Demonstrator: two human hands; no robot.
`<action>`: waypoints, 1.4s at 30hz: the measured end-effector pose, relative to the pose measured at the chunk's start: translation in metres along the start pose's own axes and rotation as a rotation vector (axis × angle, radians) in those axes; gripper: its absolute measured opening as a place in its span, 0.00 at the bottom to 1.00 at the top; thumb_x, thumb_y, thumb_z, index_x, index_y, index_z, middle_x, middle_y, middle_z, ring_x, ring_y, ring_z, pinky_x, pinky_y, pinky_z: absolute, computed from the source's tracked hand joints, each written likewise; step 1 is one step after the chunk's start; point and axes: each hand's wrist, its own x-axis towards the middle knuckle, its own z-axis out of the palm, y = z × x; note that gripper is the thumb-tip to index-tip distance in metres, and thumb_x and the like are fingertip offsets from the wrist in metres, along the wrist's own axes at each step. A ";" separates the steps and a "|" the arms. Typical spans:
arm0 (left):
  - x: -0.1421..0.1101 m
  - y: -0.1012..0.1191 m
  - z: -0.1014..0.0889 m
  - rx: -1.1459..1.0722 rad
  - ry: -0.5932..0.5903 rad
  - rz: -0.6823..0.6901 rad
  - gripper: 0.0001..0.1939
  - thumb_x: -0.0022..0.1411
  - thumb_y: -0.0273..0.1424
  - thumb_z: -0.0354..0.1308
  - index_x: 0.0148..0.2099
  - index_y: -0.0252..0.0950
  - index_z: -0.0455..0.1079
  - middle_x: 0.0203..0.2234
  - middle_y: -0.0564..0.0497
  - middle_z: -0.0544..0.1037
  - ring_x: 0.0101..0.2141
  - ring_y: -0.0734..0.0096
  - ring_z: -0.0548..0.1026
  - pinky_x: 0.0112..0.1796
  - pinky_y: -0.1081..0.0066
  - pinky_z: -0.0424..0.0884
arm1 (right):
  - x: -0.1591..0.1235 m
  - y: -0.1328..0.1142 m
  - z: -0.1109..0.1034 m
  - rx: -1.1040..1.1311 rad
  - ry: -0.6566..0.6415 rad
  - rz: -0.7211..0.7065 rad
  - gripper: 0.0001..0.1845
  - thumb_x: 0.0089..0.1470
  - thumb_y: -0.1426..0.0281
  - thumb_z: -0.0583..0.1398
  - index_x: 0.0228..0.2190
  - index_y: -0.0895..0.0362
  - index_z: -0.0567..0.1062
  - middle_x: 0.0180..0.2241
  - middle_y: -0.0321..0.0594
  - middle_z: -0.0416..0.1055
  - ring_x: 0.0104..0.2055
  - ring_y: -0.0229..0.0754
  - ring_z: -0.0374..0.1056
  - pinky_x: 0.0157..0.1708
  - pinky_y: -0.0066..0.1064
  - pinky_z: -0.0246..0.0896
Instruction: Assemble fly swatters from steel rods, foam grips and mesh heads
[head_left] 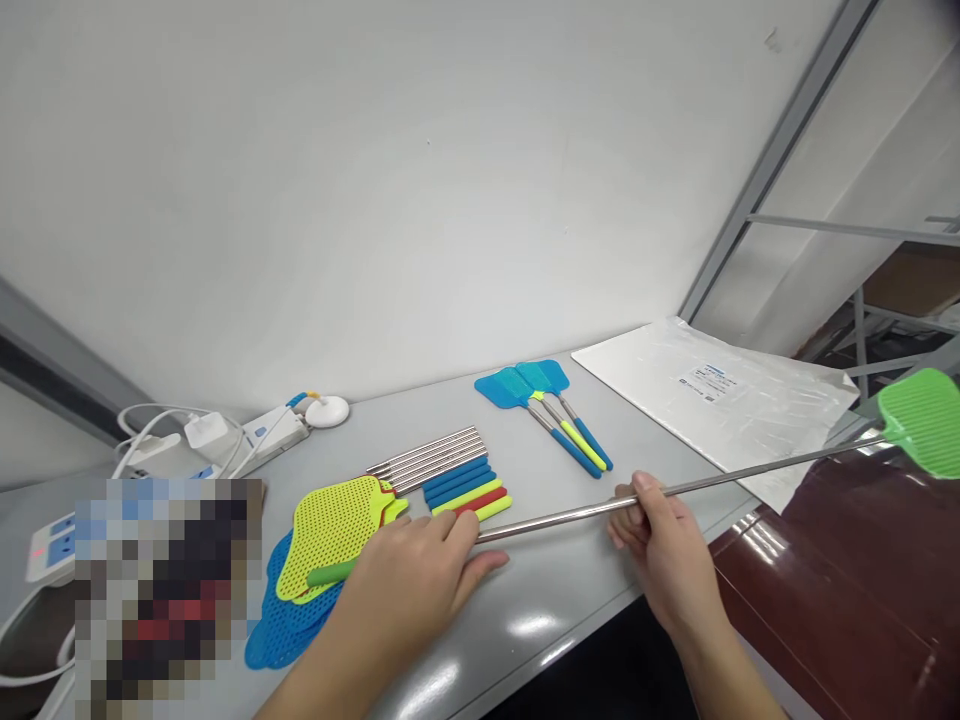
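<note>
A long fly swatter (562,519) with a green head, an extended metal rod and a green handle end runs across the front of the table. My left hand (420,565) is closed around its handle end. Farther along the rod, my right hand (656,535) pinches the metal between thumb and fingers. The green head sticks out past the table's right edge. Beneath and beside my left hand lie yellow swatter heads (330,530) on blue swatter heads (274,640). Metal rods (435,458) sit in a row behind, next to blue, yellow and red handles (465,485).
Several short swatters with blue heads (525,382) lie near the wall. A white plastic-wrapped package (705,400) rests at the right table edge. Power strips (274,435), cables and a round white charger (328,411) are at left, by a pixelated patch. Red-brown floor (847,590) shows beyond.
</note>
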 end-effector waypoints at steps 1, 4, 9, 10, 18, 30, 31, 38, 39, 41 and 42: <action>0.000 0.003 0.000 0.005 0.010 0.000 0.19 0.69 0.45 0.48 0.30 0.39 0.64 0.20 0.53 0.74 0.21 0.62 0.73 0.23 0.68 0.56 | -0.002 0.003 0.005 -0.006 -0.029 0.000 0.26 0.58 0.54 0.58 0.17 0.54 0.58 0.17 0.28 0.46 0.20 0.34 0.44 0.23 0.30 0.50; 0.000 0.010 0.000 0.006 0.052 0.000 0.18 0.68 0.44 0.50 0.29 0.39 0.64 0.21 0.53 0.74 0.21 0.62 0.73 0.23 0.67 0.58 | -0.007 0.014 0.020 -0.079 -0.127 0.000 0.27 0.60 0.53 0.56 0.16 0.54 0.58 0.17 0.29 0.48 0.21 0.35 0.47 0.24 0.31 0.49; -0.001 0.019 0.001 -0.018 0.106 -0.009 0.18 0.70 0.43 0.47 0.30 0.40 0.64 0.20 0.54 0.73 0.19 0.61 0.72 0.21 0.67 0.56 | -0.018 0.027 0.042 -0.190 -0.289 0.062 0.27 0.61 0.52 0.53 0.17 0.54 0.58 0.16 0.31 0.52 0.21 0.36 0.52 0.25 0.31 0.49; -0.002 0.019 0.001 -0.021 0.105 -0.016 0.18 0.70 0.42 0.45 0.30 0.40 0.63 0.19 0.54 0.73 0.18 0.61 0.72 0.20 0.67 0.54 | -0.019 0.027 0.045 -0.204 -0.287 0.059 0.27 0.62 0.52 0.53 0.17 0.54 0.58 0.16 0.31 0.52 0.22 0.36 0.52 0.26 0.32 0.48; -0.004 0.004 -0.004 -0.066 0.044 -0.033 0.19 0.72 0.42 0.43 0.30 0.39 0.62 0.19 0.56 0.74 0.18 0.65 0.72 0.19 0.69 0.49 | -0.004 0.007 0.023 -0.344 -0.198 -0.012 0.28 0.61 0.52 0.54 0.15 0.54 0.58 0.17 0.32 0.52 0.23 0.37 0.51 0.26 0.33 0.47; 0.002 -0.002 0.000 -0.045 0.053 0.040 0.17 0.72 0.37 0.45 0.31 0.39 0.64 0.21 0.55 0.74 0.21 0.65 0.73 0.24 0.68 0.57 | 0.016 -0.005 -0.021 -0.191 -0.065 -0.021 0.28 0.58 0.55 0.59 0.15 0.54 0.57 0.19 0.29 0.46 0.23 0.36 0.47 0.25 0.32 0.48; 0.003 -0.002 0.001 -0.030 0.050 0.046 0.16 0.72 0.37 0.46 0.31 0.39 0.64 0.22 0.55 0.74 0.22 0.65 0.73 0.24 0.68 0.58 | 0.017 -0.004 -0.022 -0.163 -0.050 -0.021 0.27 0.58 0.55 0.59 0.15 0.54 0.58 0.19 0.29 0.46 0.23 0.36 0.47 0.25 0.32 0.49; 0.000 -0.022 -0.003 0.082 0.074 -0.008 0.19 0.71 0.40 0.47 0.28 0.39 0.64 0.20 0.55 0.71 0.21 0.67 0.71 0.23 0.70 0.55 | 0.028 -0.018 -0.049 0.121 0.238 -0.020 0.23 0.57 0.56 0.60 0.19 0.54 0.61 0.17 0.26 0.43 0.20 0.34 0.39 0.21 0.29 0.49; -0.001 -0.024 -0.004 0.085 0.082 -0.005 0.20 0.71 0.41 0.46 0.28 0.39 0.63 0.19 0.55 0.71 0.20 0.67 0.71 0.23 0.70 0.54 | 0.029 -0.021 -0.051 0.122 0.256 -0.035 0.22 0.57 0.56 0.61 0.19 0.54 0.62 0.18 0.26 0.44 0.20 0.34 0.40 0.22 0.29 0.50; -0.002 -0.025 -0.004 0.084 0.098 0.020 0.20 0.71 0.42 0.45 0.28 0.39 0.63 0.19 0.56 0.70 0.19 0.68 0.70 0.22 0.70 0.53 | 0.028 -0.024 -0.051 0.131 0.284 -0.076 0.22 0.58 0.58 0.61 0.20 0.54 0.61 0.18 0.27 0.46 0.21 0.34 0.41 0.22 0.28 0.51; -0.003 -0.023 -0.002 0.081 0.107 0.035 0.20 0.71 0.42 0.45 0.29 0.39 0.63 0.19 0.56 0.70 0.19 0.68 0.70 0.22 0.70 0.53 | 0.028 -0.024 -0.049 0.139 0.295 -0.098 0.22 0.58 0.59 0.60 0.20 0.54 0.60 0.18 0.27 0.46 0.21 0.34 0.42 0.22 0.28 0.51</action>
